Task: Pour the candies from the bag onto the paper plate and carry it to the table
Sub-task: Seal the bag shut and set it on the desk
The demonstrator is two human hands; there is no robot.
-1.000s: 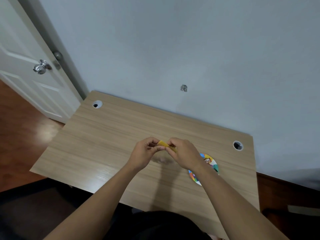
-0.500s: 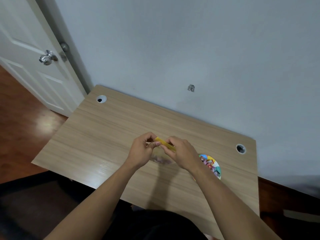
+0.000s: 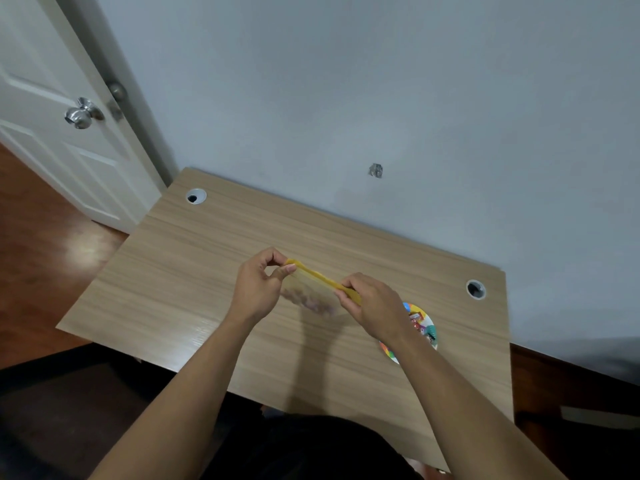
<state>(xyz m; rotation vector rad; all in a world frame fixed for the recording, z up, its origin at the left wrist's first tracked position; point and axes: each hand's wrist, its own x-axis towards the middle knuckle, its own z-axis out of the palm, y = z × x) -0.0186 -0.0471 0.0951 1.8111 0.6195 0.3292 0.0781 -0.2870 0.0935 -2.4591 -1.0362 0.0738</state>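
The bag [image 3: 313, 292] is a clear pouch with a yellow strip along its top edge. It hangs above the desk [image 3: 207, 271], held in the air between both hands. The strip is the long axis: it runs from upper left down to lower right, pulled taut. The pouch body hangs below it, with a blurred cluster of candies [image 3: 310, 301] inside.

The left hand [image 3: 258, 289] pinches the left end of the strip between thumb and forefinger. The right hand [image 3: 375, 306] pinches the right end, its fingers curled over the strip. Whether the seal is already parted cannot be told (motion blur hides the mouth).

The paper plate [image 3: 431, 336] lies on the desk just right of the bag, partly hidden under the right wrist. Some candies already lie on it. The plate is on the side of the strip's lower end, so the right hand is the nearer one. Judged from this, the pour requires moving the bag rightward over the plate.

Left of the bag the desk offers open room. Right of the plate, the desk edge is near, so spilled candies could roll off there. A cable hole [image 3: 475, 289] lies beyond the plate, toward the wall [image 3: 381, 98].
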